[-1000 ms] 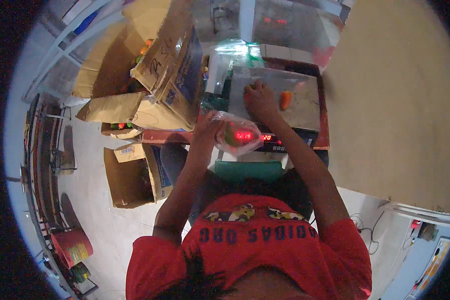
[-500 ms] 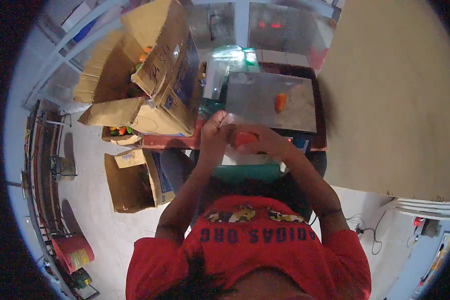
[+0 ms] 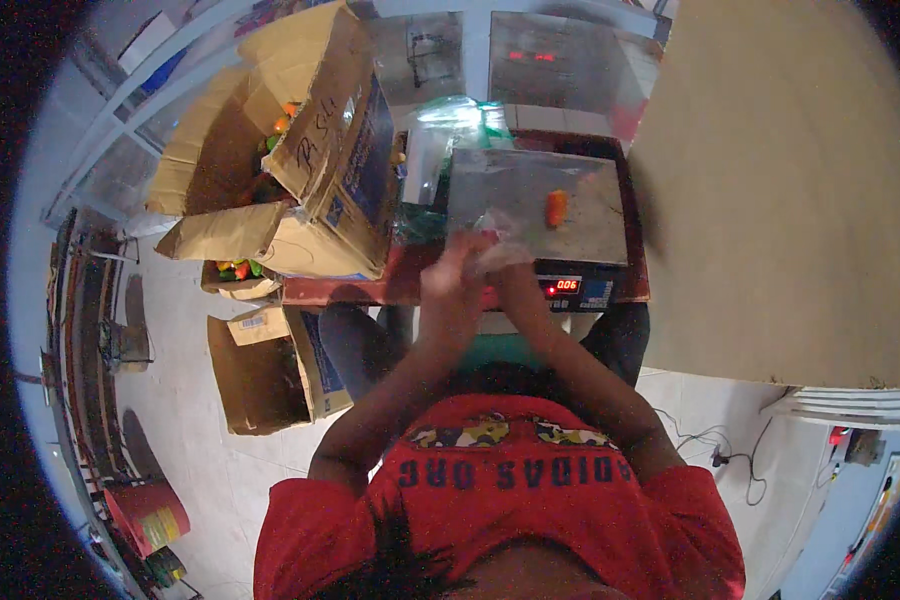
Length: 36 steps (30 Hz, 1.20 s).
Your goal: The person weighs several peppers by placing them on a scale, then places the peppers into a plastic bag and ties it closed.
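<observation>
My left hand point(image 3: 450, 262) and my right hand point(image 3: 510, 272) are close together at the front of a digital scale, both closed on a clear plastic bag point(image 3: 495, 235). The bag's contents are blurred and partly hidden by my fingers. An orange pepper point(image 3: 556, 208) lies on the scale's metal plate point(image 3: 590, 240), just beyond the bag. Below the plate is a lit red display point(image 3: 562, 286). Green-tinted plastic bags point(image 3: 465, 115) lie behind the scale, on the reddish low table point(image 3: 320, 290) that bears it.
Open cardboard boxes point(image 3: 330, 180) holding colourful peppers point(image 3: 238, 270) stand at left, another box point(image 3: 255, 385) on the tiled floor point(image 3: 200, 450). A large beige board point(image 3: 780, 190) stands at right, cables point(image 3: 730, 455) below it. A red bucket point(image 3: 145, 515) sits at lower left.
My right hand has left the scale plate and joined my left at the bag, whose end now sits higher, over the plate's near edge. The orange pepper remains on the plate.
</observation>
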### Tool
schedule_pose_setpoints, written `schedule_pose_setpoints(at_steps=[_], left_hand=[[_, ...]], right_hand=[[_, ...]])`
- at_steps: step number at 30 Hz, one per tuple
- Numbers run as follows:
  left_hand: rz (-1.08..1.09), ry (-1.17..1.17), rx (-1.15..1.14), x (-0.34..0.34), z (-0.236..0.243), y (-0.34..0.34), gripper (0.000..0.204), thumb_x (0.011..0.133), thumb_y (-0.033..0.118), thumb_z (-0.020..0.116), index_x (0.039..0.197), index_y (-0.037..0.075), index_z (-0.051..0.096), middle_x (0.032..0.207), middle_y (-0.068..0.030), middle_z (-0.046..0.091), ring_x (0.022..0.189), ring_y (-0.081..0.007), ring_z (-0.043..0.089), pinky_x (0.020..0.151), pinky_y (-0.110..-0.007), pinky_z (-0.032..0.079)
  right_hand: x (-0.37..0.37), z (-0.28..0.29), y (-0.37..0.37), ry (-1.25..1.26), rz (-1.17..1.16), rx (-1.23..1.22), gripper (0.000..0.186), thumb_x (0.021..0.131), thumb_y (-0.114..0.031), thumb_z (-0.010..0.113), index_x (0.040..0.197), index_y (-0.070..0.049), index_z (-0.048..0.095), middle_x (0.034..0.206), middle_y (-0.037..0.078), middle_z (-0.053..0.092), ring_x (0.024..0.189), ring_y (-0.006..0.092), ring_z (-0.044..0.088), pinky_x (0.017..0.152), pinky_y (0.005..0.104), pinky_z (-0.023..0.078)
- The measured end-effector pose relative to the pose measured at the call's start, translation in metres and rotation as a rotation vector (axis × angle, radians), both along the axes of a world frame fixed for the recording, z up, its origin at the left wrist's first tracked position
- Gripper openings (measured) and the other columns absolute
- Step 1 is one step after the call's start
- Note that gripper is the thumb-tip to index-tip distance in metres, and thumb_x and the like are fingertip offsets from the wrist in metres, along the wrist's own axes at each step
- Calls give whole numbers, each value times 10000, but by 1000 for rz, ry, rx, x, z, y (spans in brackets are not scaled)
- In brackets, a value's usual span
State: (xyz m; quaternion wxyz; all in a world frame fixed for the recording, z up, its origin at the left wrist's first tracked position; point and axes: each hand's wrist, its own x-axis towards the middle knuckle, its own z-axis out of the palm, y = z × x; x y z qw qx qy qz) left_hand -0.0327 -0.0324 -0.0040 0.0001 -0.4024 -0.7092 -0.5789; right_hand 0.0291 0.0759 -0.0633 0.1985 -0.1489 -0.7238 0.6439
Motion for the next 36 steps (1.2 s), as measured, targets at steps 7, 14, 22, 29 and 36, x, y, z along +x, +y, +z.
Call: schedule_pose_setpoints(at_steps=[7, 14, 22, 29, 36], left_hand=[[-106, -397, 128, -62, 23, 7, 181, 857, -24, 387, 971, 17, 521, 808, -50, 557, 683, -122, 565, 625, -279, 476], [-189, -616, 150, -74, 52, 9, 145, 874, 4, 427, 935, 65, 543, 757, 31, 525, 649, -33, 466, 542, -199, 382], [-196, -845, 196, -82, 42, 21, 111, 895, 66, 446, 947, 85, 543, 648, 58, 434, 550, -19, 377, 479, -194, 304], [-224, -894, 237, -83, 39, 34, 116, 893, 62, 455, 959, 96, 544, 602, 61, 396, 441, -26, 317, 381, -198, 238], [-179, -823, 206, -92, 17, 23, 134, 895, 65, 451, 962, 97, 562, 594, 68, 403, 449, -12, 340, 386, -193, 245]], right_hand=[[5, 98, 36, -206, 243, 824, 231, 847, -231, 566, 942, -27, 615, 960, 138, 637, 879, 331, 605, 781, 423, 475], [-3, 133, 81, 21, 214, 616, 198, 807, -150, 617, 979, -53, 637, 941, 107, 640, 937, 305, 602, 816, 365, 469], [-6, -34, 150, -242, -114, 1324, 288, 870, -153, 553, 1144, -63, 553, 1138, 211, 538, 960, 370, 582, 863, 443, 457], [-28, -65, 151, -430, -192, 936, 313, 870, -196, 564, 1159, -79, 543, 1066, 219, 547, 930, 393, 587, 796, 451, 484], [-13, 31, 103, 245, -424, 270, 351, 831, -136, 640, 1160, -73, 536, 1057, 66, 563, 925, 203, 591, 813, 342, 488]])
